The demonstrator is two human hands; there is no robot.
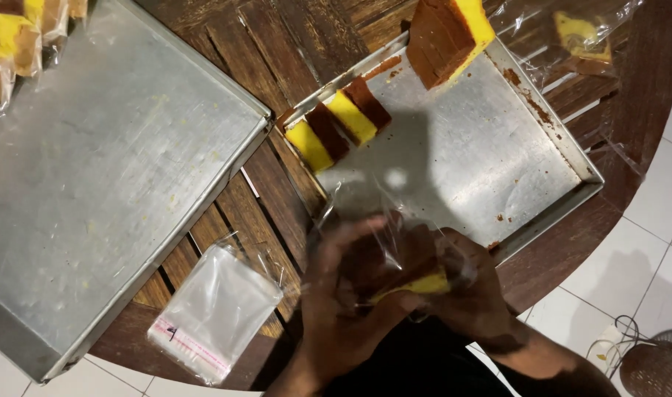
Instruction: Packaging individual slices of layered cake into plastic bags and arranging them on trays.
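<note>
Lying across the left half of a round wooden slatted table [225,44]: a large overturned metal tray [108,184], bare and dull grey, overhanging the table edge toward the white tiled floor [630,272].

Sitting to the right of it, at an angle: a second metal baking tray [498,154], open side up, carrying crumbs along its rim. Resting in its far corner: a tall block of layered cake [442,33] (brown sides, yellow top). Lying at its near-left rim: a row of cake slices [337,123], alternating yellow and brown, touching one another.

Lying on the table near the front edge, between the overturned tray and the hands: a stack of clear plastic bags [214,312] with a red-printed strip at one end.

Showing at the top left corner, on the overturned tray: several wrapped slices [16,40]. Lying at the top right: one more bagged slice [582,40].

Working together just in front of the baking tray's near edge: the left hand [343,309] and the right hand [472,290]. Gripping from the left: left fingers curled and pressed together around a clear bag [365,213] containing a cake slice [417,283]. Closing on the other end: right fingers bent around the same slice, thumb hidden. Standing up above the hands: the bag's open mouth, crinkled and catching light.
</note>
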